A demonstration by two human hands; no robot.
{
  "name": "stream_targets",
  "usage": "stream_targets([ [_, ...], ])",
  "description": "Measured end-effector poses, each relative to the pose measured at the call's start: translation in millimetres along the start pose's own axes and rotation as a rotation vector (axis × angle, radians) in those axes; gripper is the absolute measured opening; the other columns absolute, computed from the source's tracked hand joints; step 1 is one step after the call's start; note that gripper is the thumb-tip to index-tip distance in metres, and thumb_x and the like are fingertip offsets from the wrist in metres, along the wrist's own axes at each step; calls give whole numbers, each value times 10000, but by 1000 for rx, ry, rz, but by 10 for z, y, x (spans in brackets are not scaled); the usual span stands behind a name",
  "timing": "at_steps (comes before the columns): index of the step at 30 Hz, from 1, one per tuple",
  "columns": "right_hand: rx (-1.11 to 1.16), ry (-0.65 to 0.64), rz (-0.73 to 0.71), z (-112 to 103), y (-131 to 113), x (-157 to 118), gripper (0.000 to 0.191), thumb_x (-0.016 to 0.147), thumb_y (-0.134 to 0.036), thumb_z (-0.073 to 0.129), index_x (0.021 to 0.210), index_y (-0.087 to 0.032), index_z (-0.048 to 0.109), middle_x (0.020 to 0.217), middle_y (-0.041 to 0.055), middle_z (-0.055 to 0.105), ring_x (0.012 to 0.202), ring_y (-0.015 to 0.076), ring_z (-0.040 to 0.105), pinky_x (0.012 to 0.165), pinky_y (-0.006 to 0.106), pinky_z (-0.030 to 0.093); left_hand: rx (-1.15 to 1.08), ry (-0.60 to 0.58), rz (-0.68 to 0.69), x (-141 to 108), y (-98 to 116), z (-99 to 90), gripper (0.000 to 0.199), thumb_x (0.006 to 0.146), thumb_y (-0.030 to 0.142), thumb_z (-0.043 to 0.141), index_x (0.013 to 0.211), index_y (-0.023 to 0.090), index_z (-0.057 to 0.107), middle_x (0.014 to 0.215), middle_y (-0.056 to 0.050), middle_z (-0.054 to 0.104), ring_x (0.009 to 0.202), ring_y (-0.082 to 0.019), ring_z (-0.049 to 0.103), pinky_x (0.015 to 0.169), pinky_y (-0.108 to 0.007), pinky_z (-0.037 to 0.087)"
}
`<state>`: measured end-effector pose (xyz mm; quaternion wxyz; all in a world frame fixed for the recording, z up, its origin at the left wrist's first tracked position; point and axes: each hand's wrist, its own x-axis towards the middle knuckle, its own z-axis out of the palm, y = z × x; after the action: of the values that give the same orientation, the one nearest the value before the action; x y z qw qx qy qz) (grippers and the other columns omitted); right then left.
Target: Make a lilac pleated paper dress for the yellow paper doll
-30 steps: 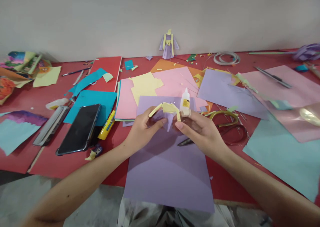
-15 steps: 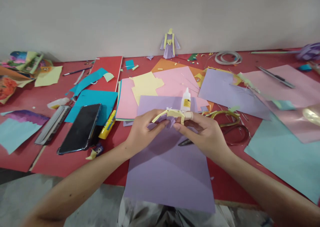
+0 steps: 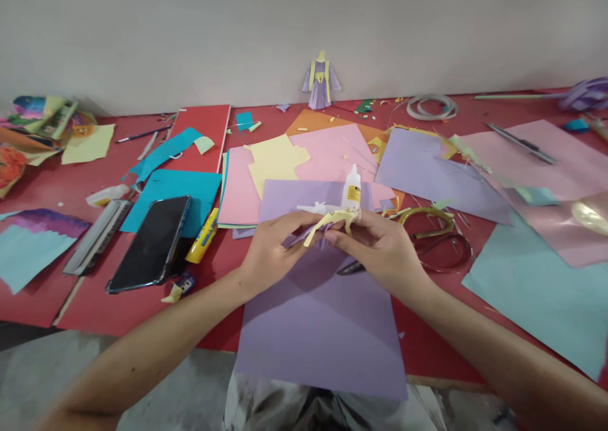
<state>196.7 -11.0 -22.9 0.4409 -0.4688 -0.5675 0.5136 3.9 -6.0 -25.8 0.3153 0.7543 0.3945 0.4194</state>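
Between my two hands is a small paper piece with yellow strips and purple folds. My left hand pinches its left side, and my right hand grips the right side with thumb and fingers. Both are over a large purple sheet. Just beyond my fingers, a white glue bottle with a yellow label stands upright. A purple and yellow paper figure leans against the wall at the back. Scissors lie beside my right hand, partly hidden by it.
Left of my hands are a black phone, a yellow glue stick and a cutter. Pink sheets, a light blue sheet and a coil of tubing lie around. Another cutter lies at right.
The paper piece has turned between my fingers; its left yellow strip now hangs lower and nearer the middle. More purple paper shows by my left fingers. The view has shifted slightly.
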Motion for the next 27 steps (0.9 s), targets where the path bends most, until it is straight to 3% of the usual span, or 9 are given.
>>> stream_targets([
  [9,43,3,8,-4,-1,26,205,764,-359,794,841,-206,682,828,33,723,770,188,702,744,348,614,-63,2,-209,39,55,-3,178,896,290,682,1044,201,727,988,-21,769,868,-162,713,781,-227,563],
  [21,-22,-6,-64,8,54,-1,101,833,-267,695,892,-186,702,852,41,735,789,182,714,745,313,609,-131,-9,-143,8,76,36,115,919,278,672,994,191,680,966,-38,692,830,-136,640,730,-212,529],
  [27,26,-47,-21,-31,-37,53,120,856,-308,688,893,-198,716,896,39,766,856,190,730,794,322,602,-97,34,-176,33,104,12,84,908,267,685,944,197,657,921,-9,695,837,-132,650,752,-208,530],
])
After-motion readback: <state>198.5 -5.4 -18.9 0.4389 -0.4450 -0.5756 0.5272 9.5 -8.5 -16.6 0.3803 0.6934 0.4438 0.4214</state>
